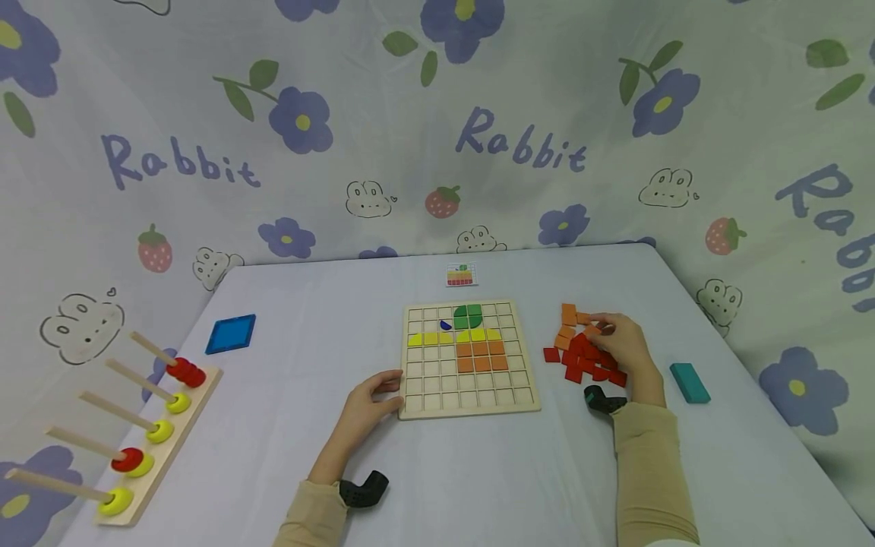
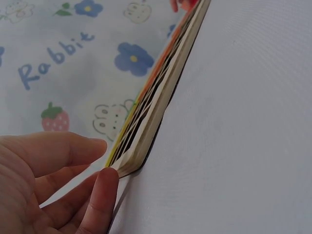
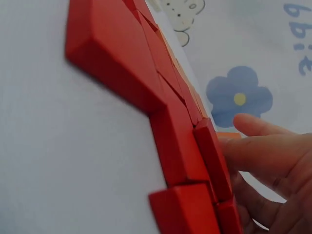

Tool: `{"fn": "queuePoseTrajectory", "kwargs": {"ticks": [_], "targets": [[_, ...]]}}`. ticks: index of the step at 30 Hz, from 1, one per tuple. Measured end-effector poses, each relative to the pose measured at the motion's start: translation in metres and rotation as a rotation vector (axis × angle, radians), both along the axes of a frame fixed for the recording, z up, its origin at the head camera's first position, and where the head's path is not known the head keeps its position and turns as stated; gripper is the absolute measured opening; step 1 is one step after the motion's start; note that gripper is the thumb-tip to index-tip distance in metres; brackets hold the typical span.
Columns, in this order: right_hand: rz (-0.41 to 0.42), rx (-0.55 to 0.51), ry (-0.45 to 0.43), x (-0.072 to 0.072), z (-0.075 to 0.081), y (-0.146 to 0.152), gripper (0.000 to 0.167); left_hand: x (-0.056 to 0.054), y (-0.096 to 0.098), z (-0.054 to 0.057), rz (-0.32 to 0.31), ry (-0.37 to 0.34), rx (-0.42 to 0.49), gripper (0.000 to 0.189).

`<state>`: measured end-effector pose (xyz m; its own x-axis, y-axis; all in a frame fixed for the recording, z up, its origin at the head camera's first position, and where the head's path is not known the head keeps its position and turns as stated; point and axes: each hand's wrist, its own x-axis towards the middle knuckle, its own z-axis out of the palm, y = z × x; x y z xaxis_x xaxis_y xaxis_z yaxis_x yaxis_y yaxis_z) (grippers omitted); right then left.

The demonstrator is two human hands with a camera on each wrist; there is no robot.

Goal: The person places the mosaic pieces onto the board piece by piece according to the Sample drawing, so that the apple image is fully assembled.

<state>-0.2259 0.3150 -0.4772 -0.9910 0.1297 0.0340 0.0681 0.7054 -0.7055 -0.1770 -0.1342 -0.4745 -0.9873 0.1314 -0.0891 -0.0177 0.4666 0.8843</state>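
Note:
A wooden grid board [image 1: 429, 399] lies on the table with green pieces [image 1: 468, 316], a small blue piece [image 1: 446, 325], a row of yellow pieces [image 1: 428, 339] and a block of orange square tiles [image 1: 481, 355] in its cells. My left hand [image 1: 372, 403] rests its fingertips against the board's left edge; in the left wrist view thumb and forefinger are right at the corner. Over a pile of red tiles [image 1: 577, 365], my right hand [image 1: 623, 342] pinches an orange tile [image 3: 229, 135] between thumb and fingers. Other orange tiles [image 1: 568, 314] lie at the pile's far side.
A small picture card [image 1: 461, 275] lies behind the board. At left stand a wooden peg rack [image 1: 171, 448] with red and yellow rings and a blue tray [image 1: 231, 334]. A teal block [image 1: 690, 383] is right of my right hand. A printed curtain hangs behind the table.

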Motion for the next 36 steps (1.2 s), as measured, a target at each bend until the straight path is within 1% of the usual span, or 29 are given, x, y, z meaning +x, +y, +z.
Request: {"fn": "queuePoseTrajectory", "kwargs": {"ticks": [2,4,6,9,15,17,20,22,25,29,32,36], "targets": [[0.01,-0.022,0.018,0.0,0.001,0.0,0.039,0.0,0.0,0.0,-0.004,0.003,0.001,0.042],[0.012,-0.075,0.031,0.0,0.003,0.0,0.04,0.0,0.0,-0.001,-0.005,0.001,0.001,0.043],[0.013,-0.143,0.048,0.0,0.006,-0.002,0.041,0.0,0.0,-0.001,-0.004,-0.001,-0.001,0.043],[0.025,-0.272,0.075,0.0,0.013,-0.009,0.044,0.001,-0.001,-0.001,0.002,-0.003,-0.006,0.043],[0.073,-0.493,0.089,-0.005,0.032,-0.043,0.044,-0.001,-0.002,-0.003,0.01,-0.004,-0.007,0.043],[0.1,-0.555,0.075,-0.008,0.035,-0.057,0.045,-0.002,-0.002,-0.003,0.005,0.0,-0.004,0.043],[0.16,-0.617,0.043,-0.011,0.038,-0.08,0.047,-0.002,-0.002,-0.004,0.0,0.006,-0.005,0.043],[0.196,-0.624,0.019,-0.014,0.039,-0.095,0.045,-0.002,-0.003,-0.004,-0.002,0.009,-0.01,0.043],[0.244,-0.609,0.008,-0.017,0.039,-0.116,0.042,-0.001,-0.004,-0.004,0.005,0.004,-0.013,0.043],[0.292,-0.594,0.022,-0.022,0.038,-0.137,0.038,-0.001,-0.004,-0.003,0.012,-0.008,-0.009,0.044],[0.315,-0.587,0.011,-0.026,0.037,-0.152,0.036,-0.002,-0.004,-0.002,0.008,-0.006,-0.012,0.044],[0.323,-0.572,-0.061,-0.03,0.037,-0.175,0.033,-0.002,-0.004,-0.001,0.008,-0.008,-0.003,0.044]]}}
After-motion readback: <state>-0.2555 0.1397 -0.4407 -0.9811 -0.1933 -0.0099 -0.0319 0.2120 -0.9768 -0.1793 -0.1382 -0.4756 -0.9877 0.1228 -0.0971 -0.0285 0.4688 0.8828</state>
